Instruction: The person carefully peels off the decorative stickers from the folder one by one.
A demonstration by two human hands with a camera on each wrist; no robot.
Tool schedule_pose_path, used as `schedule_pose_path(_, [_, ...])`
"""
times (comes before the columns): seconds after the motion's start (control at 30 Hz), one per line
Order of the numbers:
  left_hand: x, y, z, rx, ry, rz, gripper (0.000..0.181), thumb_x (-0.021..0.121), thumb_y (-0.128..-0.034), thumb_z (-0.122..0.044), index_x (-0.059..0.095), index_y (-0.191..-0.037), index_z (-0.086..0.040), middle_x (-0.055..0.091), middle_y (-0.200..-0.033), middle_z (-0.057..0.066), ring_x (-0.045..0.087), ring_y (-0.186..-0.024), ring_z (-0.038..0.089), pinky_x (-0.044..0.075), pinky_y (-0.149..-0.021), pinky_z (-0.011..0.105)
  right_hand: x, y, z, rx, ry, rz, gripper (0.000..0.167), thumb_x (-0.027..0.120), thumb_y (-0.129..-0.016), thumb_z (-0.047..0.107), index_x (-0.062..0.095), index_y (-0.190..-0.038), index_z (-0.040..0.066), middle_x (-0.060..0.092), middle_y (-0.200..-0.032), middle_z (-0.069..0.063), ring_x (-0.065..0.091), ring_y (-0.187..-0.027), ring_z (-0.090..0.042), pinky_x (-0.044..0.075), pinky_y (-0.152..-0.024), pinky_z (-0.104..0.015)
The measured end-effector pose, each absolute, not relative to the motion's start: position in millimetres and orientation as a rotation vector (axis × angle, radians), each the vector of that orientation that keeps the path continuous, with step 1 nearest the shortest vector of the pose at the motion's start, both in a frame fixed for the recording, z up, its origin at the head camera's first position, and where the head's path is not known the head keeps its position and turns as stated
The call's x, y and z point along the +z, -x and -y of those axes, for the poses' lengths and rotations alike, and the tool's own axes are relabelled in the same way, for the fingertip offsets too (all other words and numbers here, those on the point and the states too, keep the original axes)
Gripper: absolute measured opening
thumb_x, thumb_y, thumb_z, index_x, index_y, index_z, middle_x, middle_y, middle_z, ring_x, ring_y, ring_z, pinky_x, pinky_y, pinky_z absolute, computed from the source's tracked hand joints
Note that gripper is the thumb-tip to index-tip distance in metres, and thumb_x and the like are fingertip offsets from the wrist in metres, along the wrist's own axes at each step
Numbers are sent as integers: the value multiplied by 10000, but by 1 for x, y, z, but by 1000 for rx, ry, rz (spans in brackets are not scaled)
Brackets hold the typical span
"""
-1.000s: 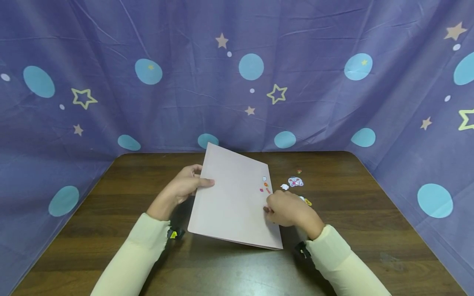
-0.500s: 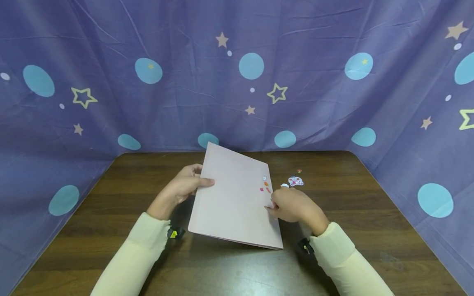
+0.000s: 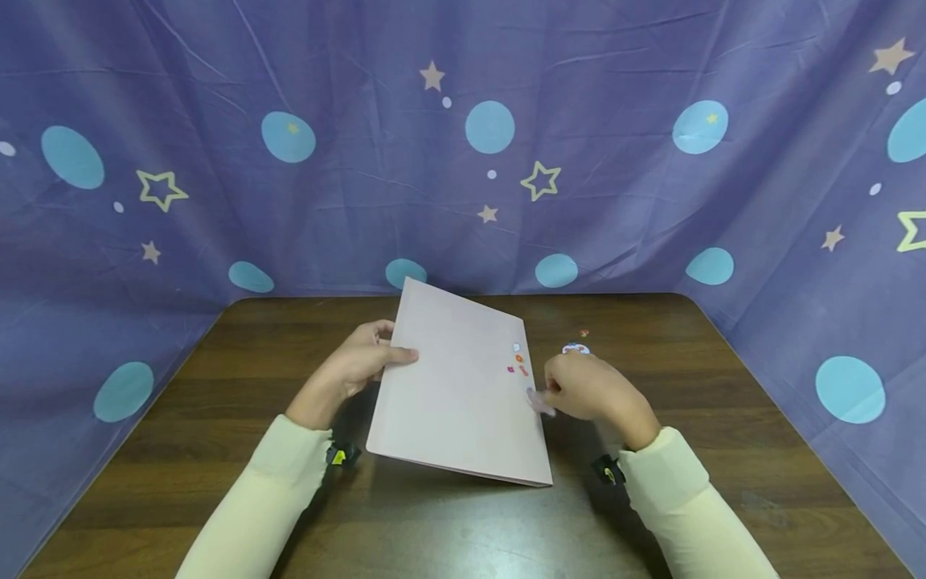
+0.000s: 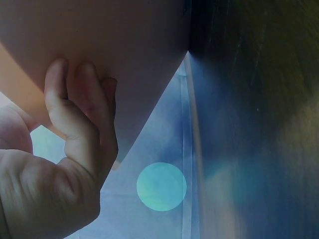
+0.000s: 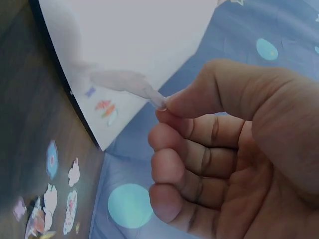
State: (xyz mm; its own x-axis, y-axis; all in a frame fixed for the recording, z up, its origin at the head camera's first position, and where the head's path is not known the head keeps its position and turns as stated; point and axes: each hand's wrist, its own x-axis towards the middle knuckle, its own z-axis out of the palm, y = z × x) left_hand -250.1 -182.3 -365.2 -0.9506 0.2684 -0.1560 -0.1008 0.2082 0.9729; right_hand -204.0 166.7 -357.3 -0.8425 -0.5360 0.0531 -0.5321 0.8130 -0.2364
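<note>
A pale flat board or folder [image 3: 463, 386] stands tilted over the table, small colourful stickers [image 3: 519, 359] near its right edge. My left hand [image 3: 362, 362] grips its left edge, thumb on the front; in the left wrist view the left hand [image 4: 75, 134] has its fingers against the back. Thumb and index finger of my right hand [image 5: 224, 134] pinch a thin, translucent whitish piece [image 5: 122, 81], which is blurred. In the head view the right hand [image 3: 596, 394] is just right of the board's right edge, with the piece [image 3: 541, 402] at that edge.
Loose stickers [image 5: 71, 211] lie on the wooden table [image 3: 723, 450] to the right of the board, partly hidden by my right hand in the head view. A purple curtain [image 3: 615, 185] with stars and blue spots hangs behind the table.
My right hand has drawn away from the board to the right, and the whitish piece now shows in its pinch. My left hand and the board have stayed in place.
</note>
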Motion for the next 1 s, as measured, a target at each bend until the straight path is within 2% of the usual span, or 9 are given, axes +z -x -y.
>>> schedule_pose_path(0.13, [-366,251,183,1801,-164,-2196,593,701,-911,-10,377,-1397,89,750,-985,164,746,-771,234,618,-662,365,-354,207,-175,-407,819,-2981,288,663,-840,81,484,-629,161,413,-600,69,384,-574,-90,314,-518,-262])
schedule_pose_path(0.3, [-367,252,183,1797,-166,-2197,599,703,-913,-17,372,-1401,89,747,-1002,174,746,-785,239,620,-676,378,-352,212,-187,-476,729,-2973,314,629,-893,72,494,-624,159,465,-573,56,434,-510,-82,344,-508,-272])
schedule_pose_path(0.53, [-367,251,183,1801,-152,-2195,596,706,-912,-11,376,-1397,90,749,-991,166,746,-773,232,619,-666,368,-355,220,-203,-489,641,-2990,432,657,-954,157,468,-566,179,420,-536,66,387,-501,-87,319,-487,-276])
schedule_pose_path(0.63, [-366,251,183,1800,-150,-2194,592,707,-912,-12,379,-1394,88,750,-985,162,745,-769,229,618,-662,363,-356,223,-209,-474,581,-3002,429,661,-970,206,517,-568,168,487,-531,55,452,-500,-108,359,-491,-291])
schedule_pose_path(0.77, [-367,251,183,1798,-156,-2195,581,705,-913,-17,382,-1385,84,751,-975,154,743,-762,226,615,-653,358,-356,226,-214,-449,552,-3044,361,634,-931,137,564,-577,162,542,-536,51,513,-525,-144,409,-522,-324])
schedule_pose_path(0.87, [-366,251,183,1797,-166,-2197,566,698,-911,-15,388,-1374,85,750,-969,152,741,-756,226,615,-647,360,-357,226,-215,-470,573,-3065,329,596,-871,42,526,-571,158,488,-536,61,455,-522,-128,370,-509,-315])
schedule_pose_path(1.0, [-365,250,183,1796,-175,-2197,552,693,-908,-13,395,-1363,87,749,-964,154,740,-757,229,616,-651,368,-359,226,-216,-487,595,-3072,328,566,-857,9,470,-584,163,429,-558,59,395,-526,-114,322,-496,-299])
